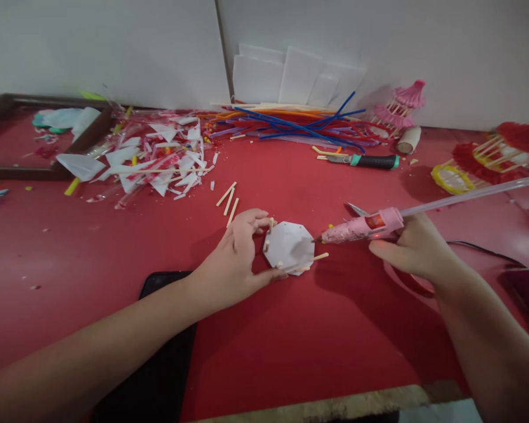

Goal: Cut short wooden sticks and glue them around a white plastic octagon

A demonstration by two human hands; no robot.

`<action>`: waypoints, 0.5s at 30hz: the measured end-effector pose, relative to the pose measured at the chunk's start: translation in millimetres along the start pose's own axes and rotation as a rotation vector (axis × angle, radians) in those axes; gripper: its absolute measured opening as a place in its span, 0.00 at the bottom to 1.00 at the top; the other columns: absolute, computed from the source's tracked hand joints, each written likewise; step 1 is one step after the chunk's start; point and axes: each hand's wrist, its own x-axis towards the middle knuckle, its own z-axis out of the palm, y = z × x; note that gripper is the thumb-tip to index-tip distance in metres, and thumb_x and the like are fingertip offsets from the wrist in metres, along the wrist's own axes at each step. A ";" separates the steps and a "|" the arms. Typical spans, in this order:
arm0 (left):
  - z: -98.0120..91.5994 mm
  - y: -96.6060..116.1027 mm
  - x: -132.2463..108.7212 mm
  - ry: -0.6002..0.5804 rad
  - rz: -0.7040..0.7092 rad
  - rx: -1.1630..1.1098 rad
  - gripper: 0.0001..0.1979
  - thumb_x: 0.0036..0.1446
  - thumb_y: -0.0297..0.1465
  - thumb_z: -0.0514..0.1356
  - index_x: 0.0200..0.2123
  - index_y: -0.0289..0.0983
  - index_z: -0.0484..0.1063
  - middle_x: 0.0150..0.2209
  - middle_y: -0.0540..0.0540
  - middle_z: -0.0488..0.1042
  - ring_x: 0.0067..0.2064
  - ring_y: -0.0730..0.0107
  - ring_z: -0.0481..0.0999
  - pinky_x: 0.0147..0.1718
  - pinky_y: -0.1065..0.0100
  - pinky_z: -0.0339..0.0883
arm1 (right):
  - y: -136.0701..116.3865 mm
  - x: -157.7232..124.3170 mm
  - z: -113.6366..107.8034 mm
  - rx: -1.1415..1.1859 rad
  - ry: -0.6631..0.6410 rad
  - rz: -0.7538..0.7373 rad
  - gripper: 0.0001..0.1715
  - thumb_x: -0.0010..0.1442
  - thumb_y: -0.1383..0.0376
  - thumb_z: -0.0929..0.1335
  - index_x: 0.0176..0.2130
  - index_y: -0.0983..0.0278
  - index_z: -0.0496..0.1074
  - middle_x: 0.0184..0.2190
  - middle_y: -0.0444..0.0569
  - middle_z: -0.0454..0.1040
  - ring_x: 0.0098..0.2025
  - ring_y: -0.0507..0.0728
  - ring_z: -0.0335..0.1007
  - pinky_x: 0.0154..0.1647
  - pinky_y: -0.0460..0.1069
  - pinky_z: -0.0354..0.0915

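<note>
A white many-sided piece (290, 247) lies on the red table, with short cream sticks standing along its left and lower edges. One stick (321, 257) pokes out at its lower right. My left hand (242, 252) grips the piece from the left, thumb at the lower edge and fingers at the upper left. In my right hand (408, 249) is a pink glue gun (361, 228), its nozzle at the right edge of the piece. A clear glue stick (471, 195) sticks out from its back. Three loose cream sticks (231, 211) lie beyond my left hand.
White and clear scraps (158, 155) are heaped at the back left beside a brown frame (88, 138). Coloured strips (300, 126) and a cutter (374, 161) lie at the back. Scissors (357, 208) are near the gun. A black flat object (158, 364) lies under my left forearm.
</note>
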 end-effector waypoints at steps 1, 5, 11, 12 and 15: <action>0.0 -0.4 -0.2 -0.004 0.002 0.008 0.37 0.53 0.43 0.70 0.59 0.40 0.56 0.60 0.31 0.61 0.60 0.43 0.71 0.58 0.41 0.70 | 0.0 -0.2 -0.3 -0.015 -0.006 -0.003 0.17 0.46 0.69 0.64 0.34 0.61 0.79 0.22 0.39 0.71 0.23 0.53 0.64 0.24 0.46 0.61; 0.0 -0.9 -0.6 -0.006 0.016 0.018 0.36 0.54 0.43 0.69 0.59 0.39 0.55 0.60 0.30 0.61 0.61 0.44 0.71 0.58 0.41 0.69 | -2.4 0.0 -1.5 0.003 -0.031 -0.009 0.22 0.47 0.70 0.64 0.40 0.60 0.80 0.26 0.39 0.76 0.26 0.54 0.68 0.28 0.47 0.65; -0.1 -0.2 0.2 0.004 0.005 0.027 0.37 0.53 0.44 0.70 0.58 0.39 0.56 0.58 0.31 0.64 0.62 0.41 0.68 0.59 0.38 0.66 | -3.7 0.6 -1.5 0.002 -0.026 -0.033 0.22 0.47 0.71 0.64 0.39 0.60 0.80 0.25 0.39 0.75 0.25 0.53 0.66 0.29 0.47 0.66; -0.3 -0.2 0.4 0.005 0.002 0.031 0.36 0.53 0.44 0.70 0.58 0.39 0.56 0.58 0.32 0.65 0.63 0.41 0.67 0.59 0.38 0.66 | -3.3 0.4 -1.3 0.000 -0.018 -0.031 0.22 0.47 0.71 0.64 0.39 0.60 0.81 0.25 0.39 0.75 0.24 0.53 0.66 0.29 0.47 0.65; -0.8 -0.5 0.6 0.003 0.004 0.049 0.34 0.53 0.44 0.70 0.56 0.40 0.58 0.57 0.33 0.65 0.64 0.41 0.67 0.60 0.38 0.65 | -2.9 -0.2 -0.4 0.006 0.024 0.011 0.21 0.45 0.69 0.65 0.38 0.60 0.81 0.24 0.38 0.76 0.24 0.53 0.66 0.27 0.47 0.65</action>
